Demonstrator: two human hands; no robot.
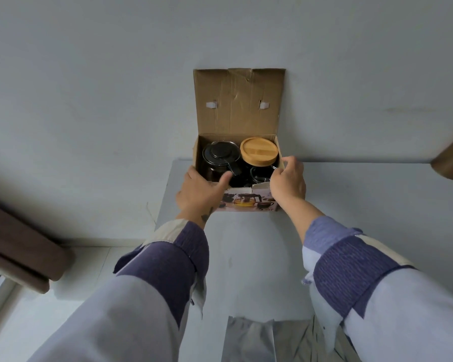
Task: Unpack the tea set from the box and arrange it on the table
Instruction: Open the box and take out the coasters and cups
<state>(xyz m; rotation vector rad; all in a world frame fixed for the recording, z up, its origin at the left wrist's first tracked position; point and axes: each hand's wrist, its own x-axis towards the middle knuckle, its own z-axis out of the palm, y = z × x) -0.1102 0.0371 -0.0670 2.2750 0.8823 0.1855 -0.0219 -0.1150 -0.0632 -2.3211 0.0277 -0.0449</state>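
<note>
only "5 sc" reads on the box (246, 202) both hands grip.

Home room; plain wall (89, 74); brown curtains (19, 254); tiled floor (94, 259)

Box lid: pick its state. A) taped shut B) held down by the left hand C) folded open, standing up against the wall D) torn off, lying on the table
C: the box lid stands upright behind the open box, leaving the teapot exposed.
</note>
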